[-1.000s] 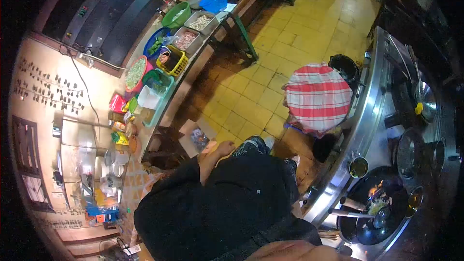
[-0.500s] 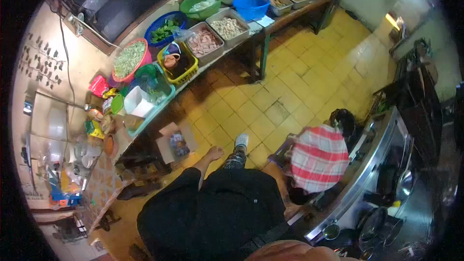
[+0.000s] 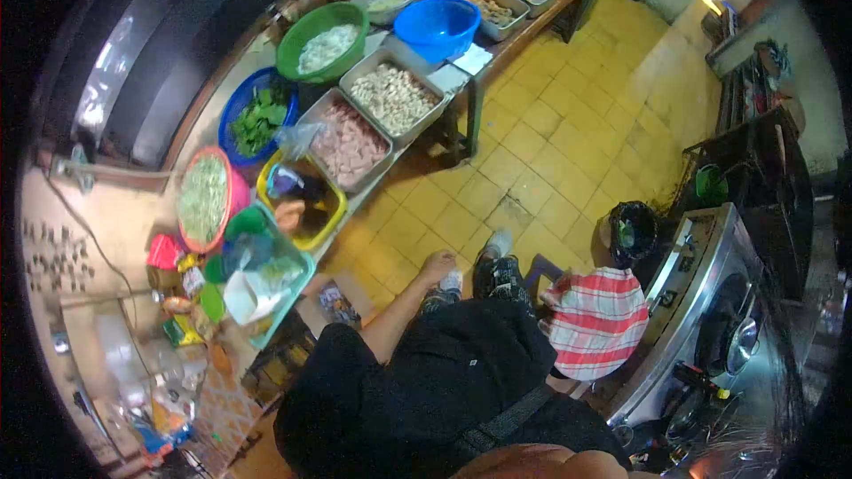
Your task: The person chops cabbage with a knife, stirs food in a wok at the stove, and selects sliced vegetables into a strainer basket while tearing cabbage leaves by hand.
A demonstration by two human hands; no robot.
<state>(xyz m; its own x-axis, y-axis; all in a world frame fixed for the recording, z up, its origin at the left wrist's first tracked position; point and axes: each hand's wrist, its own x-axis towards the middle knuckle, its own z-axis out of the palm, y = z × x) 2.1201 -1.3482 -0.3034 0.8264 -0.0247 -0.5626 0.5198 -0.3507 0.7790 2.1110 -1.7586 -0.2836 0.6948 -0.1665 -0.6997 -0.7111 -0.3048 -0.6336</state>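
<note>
My left hand (image 3: 439,264) hangs low in front of my legs, above the yellow tiled floor. Its fingers look curled, and nothing shows in them. A carton with packets (image 3: 337,303) stands to its left near the table. My right hand is out of sight. On my right side is a red and white checked cloth (image 3: 599,324), spread over something I cannot make out. A purple edge (image 3: 543,268) shows beside this cloth.
On the long table at left stand a tray of cut meat (image 3: 348,144), a tray of pale chunks (image 3: 395,93), a green basin (image 3: 302,58) and a blue basin (image 3: 437,28). A steel stove (image 3: 683,288) and black-lined bin (image 3: 633,232) stand at right.
My left hand has swung forward and to the right. The view has shifted, bringing the table trays closer. Both shoes now show ahead of me.
</note>
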